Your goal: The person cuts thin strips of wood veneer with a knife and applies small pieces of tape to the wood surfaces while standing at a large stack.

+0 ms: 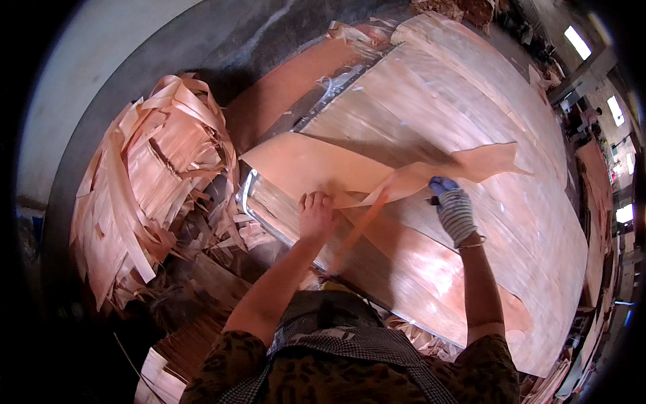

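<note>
A thin orange-tan veneer sheet point(316, 160) lies across the stack in front of me, its right part a narrower, twisted piece point(488, 161) with a ragged end. My left hand point(316, 214) is bare and rests on the sheet's near edge, fingers laid out on the wood. In a striped work glove with bluish fingertips, my right hand point(454, 209) is closed beside the narrower piece. A small dark bit shows at its fingers, too little to name. Between the hands, a narrow orange strip point(360, 229) slants toward me, smeared by motion. Another veneer piece point(431, 259) lies flat below it.
The broad veneer stack point(538, 229) spreads to the right, with a metal-looking edge point(247, 195) at its left corner. A heap of veneer scraps point(161, 155) stands on the left, and loose shreds point(259, 236) lie between. A grey wall point(222, 40) rises behind.
</note>
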Available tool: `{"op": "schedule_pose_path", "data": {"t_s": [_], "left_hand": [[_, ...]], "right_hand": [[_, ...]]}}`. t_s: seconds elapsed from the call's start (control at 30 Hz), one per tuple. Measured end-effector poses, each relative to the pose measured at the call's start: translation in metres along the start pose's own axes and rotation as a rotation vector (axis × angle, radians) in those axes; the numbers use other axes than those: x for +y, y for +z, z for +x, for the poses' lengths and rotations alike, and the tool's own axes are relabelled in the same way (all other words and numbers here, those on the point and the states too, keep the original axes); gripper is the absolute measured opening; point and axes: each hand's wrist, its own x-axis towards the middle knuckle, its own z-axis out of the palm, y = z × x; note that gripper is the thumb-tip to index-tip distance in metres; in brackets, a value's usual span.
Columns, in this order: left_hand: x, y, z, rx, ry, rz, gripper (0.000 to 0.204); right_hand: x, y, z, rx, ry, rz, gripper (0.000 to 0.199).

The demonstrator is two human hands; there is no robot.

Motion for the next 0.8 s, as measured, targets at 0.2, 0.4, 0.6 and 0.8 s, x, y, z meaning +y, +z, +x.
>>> {"op": "schedule_pose_path", "data": {"t_s": [0.2,0.4,0.6,0.8], "left_hand": [[-0.063,-0.055,0.076,0.244,0.195,-0.445,0.018],[-0.147,-0.132,0.138,0.359,0.066,-0.844,0.008],[-0.339,-0.157,0.174,0.259,-0.171,-1.389,0.01],[-0.536,-0.174,0.151,0.596,-0.567,-1.512,0.02]], "right_hand": [[-0.034,-0.061,0.08,0.352,-0.091,-0.047,0.034],[-0.133,-0.119,0.22,0.523,-0.087,-0.122,0.031],[-0.307,-0.088,0.393,0.537,-0.34,-0.093,0.032],[-0.447,0.041,0.478,0.113,-0.279,0.095,0.027]]}}
